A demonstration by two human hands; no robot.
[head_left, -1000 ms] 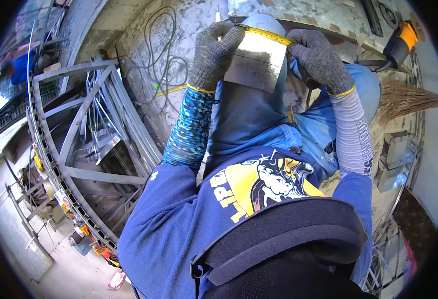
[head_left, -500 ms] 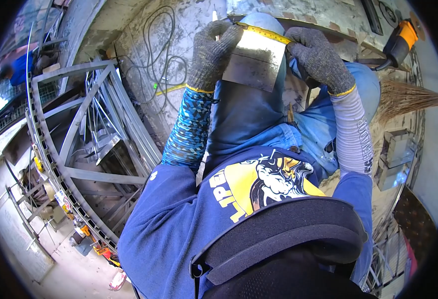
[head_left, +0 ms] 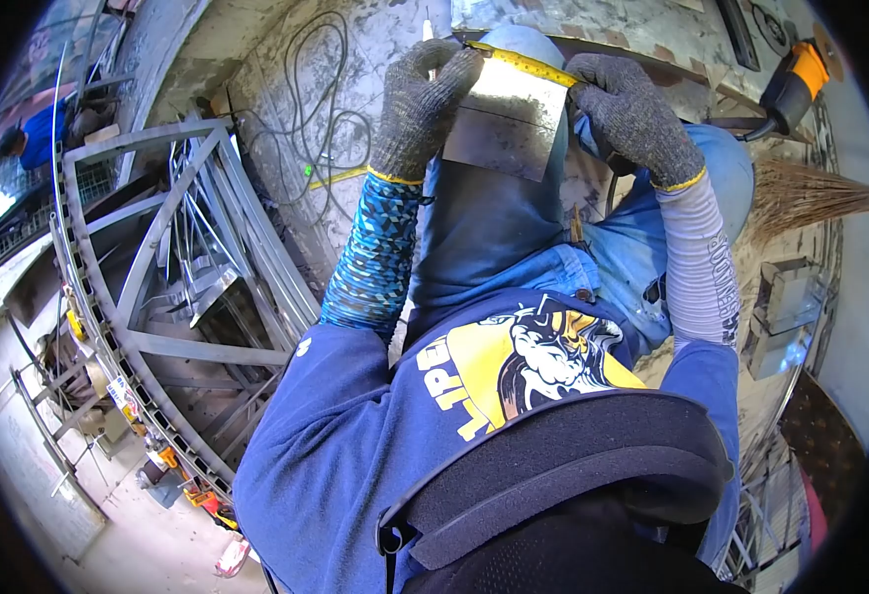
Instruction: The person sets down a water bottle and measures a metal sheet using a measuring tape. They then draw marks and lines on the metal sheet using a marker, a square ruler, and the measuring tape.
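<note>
Glare has shifted across the thin, four-sided plate of shiny grey sheet metal (head_left: 499, 144) since one second ago, while the plate, with the left hand (head_left: 427, 109) in a dark grey knitted glove, has moved only a trace toward nine o'clock; the remaining arrangement matches the earlier frame. Directions follow a clock face centred on the view, twelve at the top. The plate lies between twelve and one o'clock, over a raised leg in blue denim trousers (head_left: 489, 223). Along its far edge runs a narrow yellow measuring tape with dark graduations (head_left: 524, 64). At twelve o'clock, the left fingers grip the plate's near-left corner region beside the tape's end; a slim white pen-like tool (head_left: 428, 32) projects beyond them. Between one and two o'clock, the fingers of the right hand (head_left: 637, 119), gloved alike, are clasped on the tape's other end. As judged from this view, the tape is already laid across the plate and steadied at both ends; it has not yet been lifted off, and the pen-like tool is not yet on the metal. A thin dark line crosses the plate, but whether it is a mark or a reflection cannot be told. An orange-and-black angle grinder (head_left: 799, 84) rests at two o'clock, well apart.
</note>
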